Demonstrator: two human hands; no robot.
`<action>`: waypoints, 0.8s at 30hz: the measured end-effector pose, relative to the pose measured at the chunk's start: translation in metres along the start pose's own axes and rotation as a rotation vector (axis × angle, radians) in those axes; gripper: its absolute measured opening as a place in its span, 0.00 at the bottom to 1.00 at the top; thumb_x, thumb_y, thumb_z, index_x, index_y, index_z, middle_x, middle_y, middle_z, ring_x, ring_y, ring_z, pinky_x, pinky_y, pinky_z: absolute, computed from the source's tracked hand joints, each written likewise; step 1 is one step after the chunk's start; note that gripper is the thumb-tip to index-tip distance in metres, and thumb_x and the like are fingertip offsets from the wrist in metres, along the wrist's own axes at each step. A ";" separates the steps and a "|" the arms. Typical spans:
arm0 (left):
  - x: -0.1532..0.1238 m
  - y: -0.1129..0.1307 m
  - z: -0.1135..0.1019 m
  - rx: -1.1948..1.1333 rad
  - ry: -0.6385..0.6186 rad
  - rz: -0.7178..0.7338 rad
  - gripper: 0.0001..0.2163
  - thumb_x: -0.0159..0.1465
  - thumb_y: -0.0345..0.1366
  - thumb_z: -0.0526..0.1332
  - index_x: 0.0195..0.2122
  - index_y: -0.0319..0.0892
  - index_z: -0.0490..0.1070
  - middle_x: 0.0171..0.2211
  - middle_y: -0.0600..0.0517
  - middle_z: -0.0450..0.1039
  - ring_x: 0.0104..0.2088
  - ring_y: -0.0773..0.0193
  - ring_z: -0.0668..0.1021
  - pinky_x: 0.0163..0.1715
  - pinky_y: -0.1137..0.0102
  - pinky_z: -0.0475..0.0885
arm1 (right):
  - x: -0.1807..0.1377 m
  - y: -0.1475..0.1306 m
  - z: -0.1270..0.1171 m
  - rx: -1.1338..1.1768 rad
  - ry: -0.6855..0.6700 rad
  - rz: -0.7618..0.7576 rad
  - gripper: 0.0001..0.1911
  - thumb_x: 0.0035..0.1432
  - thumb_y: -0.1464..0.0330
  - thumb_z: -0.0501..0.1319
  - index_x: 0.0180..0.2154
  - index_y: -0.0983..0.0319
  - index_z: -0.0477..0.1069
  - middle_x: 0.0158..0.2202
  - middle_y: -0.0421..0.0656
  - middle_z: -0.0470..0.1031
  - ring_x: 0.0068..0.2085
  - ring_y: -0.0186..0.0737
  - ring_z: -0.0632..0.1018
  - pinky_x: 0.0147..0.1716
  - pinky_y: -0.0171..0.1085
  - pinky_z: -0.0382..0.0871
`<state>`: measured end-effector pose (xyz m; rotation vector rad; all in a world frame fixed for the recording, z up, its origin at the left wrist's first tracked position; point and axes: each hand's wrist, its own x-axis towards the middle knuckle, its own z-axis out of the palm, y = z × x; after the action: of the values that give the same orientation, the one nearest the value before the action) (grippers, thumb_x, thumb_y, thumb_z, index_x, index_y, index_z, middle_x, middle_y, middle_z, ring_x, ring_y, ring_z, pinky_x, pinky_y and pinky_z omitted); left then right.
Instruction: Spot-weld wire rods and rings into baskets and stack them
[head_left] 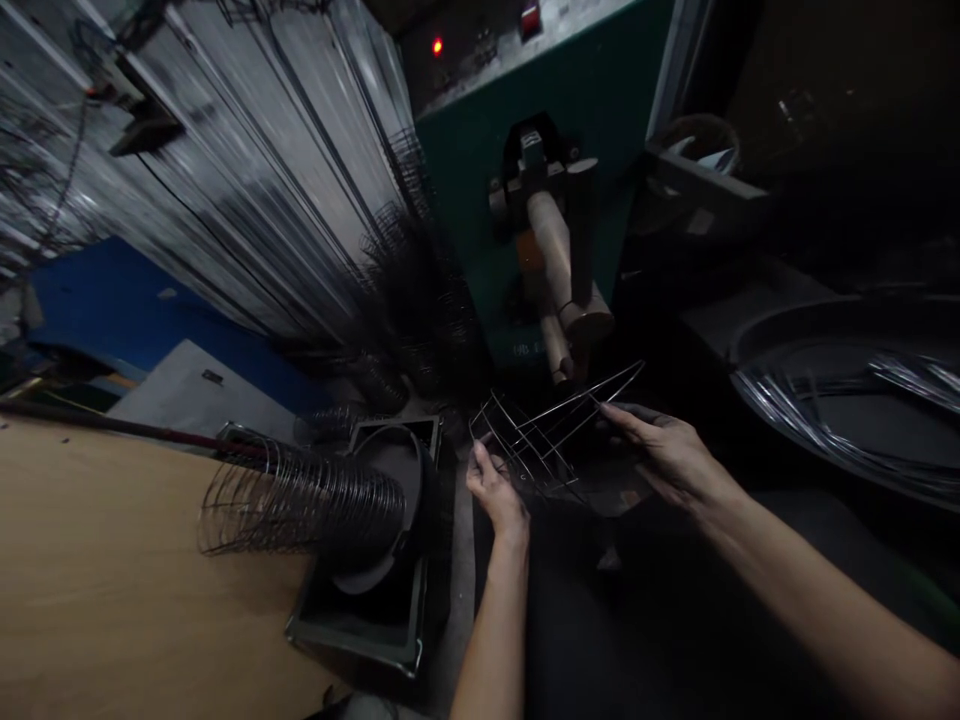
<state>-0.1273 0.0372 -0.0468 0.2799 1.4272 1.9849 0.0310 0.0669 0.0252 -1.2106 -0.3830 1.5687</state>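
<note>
I hold a small wire frame made of thin metal rods with both hands, just below the copper electrode arm of a green spot-welding machine. My left hand pinches the frame's near left edge, fingers closed on the wire. My right hand grips its right side with the fingers stretched along the rods. The frame is tilted, its far corner rising to the right.
A row of wire rings hangs on a rod over a dark box at the left, beside a wooden tabletop. Long metal rods lean at the back left. A tray with bundled wire lies at the right.
</note>
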 end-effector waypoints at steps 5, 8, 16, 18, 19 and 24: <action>0.002 0.002 0.003 0.003 -0.011 0.002 0.26 0.51 0.58 0.65 0.22 0.41 0.56 0.16 0.63 0.48 0.16 0.78 0.53 0.16 0.77 0.47 | -0.003 -0.006 0.009 0.004 0.045 0.027 0.03 0.48 0.78 0.69 0.26 0.67 0.76 0.27 0.43 0.75 0.25 0.26 0.74 0.20 0.20 0.67; 0.003 0.005 0.005 0.005 -0.003 0.008 0.26 0.50 0.59 0.65 0.22 0.41 0.56 0.16 0.63 0.48 0.16 0.78 0.53 0.17 0.77 0.47 | -0.002 -0.007 0.014 0.029 0.051 0.023 0.05 0.51 0.79 0.66 0.25 0.67 0.76 0.26 0.42 0.75 0.25 0.27 0.75 0.20 0.21 0.67; 0.006 0.012 0.010 0.027 -0.034 0.008 0.25 0.52 0.58 0.64 0.31 0.36 0.70 0.18 0.63 0.48 0.17 0.77 0.53 0.17 0.78 0.48 | 0.005 -0.012 0.022 0.040 0.079 0.030 0.09 0.52 0.81 0.65 0.23 0.65 0.73 0.23 0.41 0.73 0.23 0.26 0.74 0.19 0.20 0.67; 0.005 0.015 0.010 0.020 -0.040 -0.002 0.24 0.53 0.56 0.65 0.33 0.35 0.71 0.18 0.62 0.49 0.17 0.77 0.54 0.17 0.78 0.48 | 0.005 -0.013 0.023 0.059 0.077 0.035 0.09 0.53 0.81 0.64 0.23 0.66 0.73 0.23 0.40 0.73 0.24 0.26 0.74 0.19 0.20 0.68; 0.004 0.016 0.011 0.015 -0.035 -0.008 0.24 0.53 0.55 0.65 0.34 0.35 0.72 0.18 0.62 0.49 0.17 0.77 0.54 0.17 0.78 0.47 | 0.005 -0.013 0.023 0.065 0.072 0.034 0.09 0.53 0.82 0.63 0.23 0.66 0.73 0.24 0.40 0.73 0.24 0.26 0.74 0.20 0.20 0.68; 0.003 0.018 0.013 -0.030 -0.035 -0.022 0.22 0.54 0.53 0.65 0.35 0.36 0.72 0.17 0.63 0.47 0.17 0.78 0.51 0.16 0.79 0.45 | 0.000 -0.012 0.015 0.077 0.064 0.046 0.07 0.54 0.79 0.65 0.25 0.66 0.74 0.27 0.42 0.76 0.27 0.29 0.76 0.22 0.23 0.71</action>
<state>-0.1294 0.0453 -0.0265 0.2834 1.3717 1.9723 0.0251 0.0761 0.0408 -1.2143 -0.2532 1.5659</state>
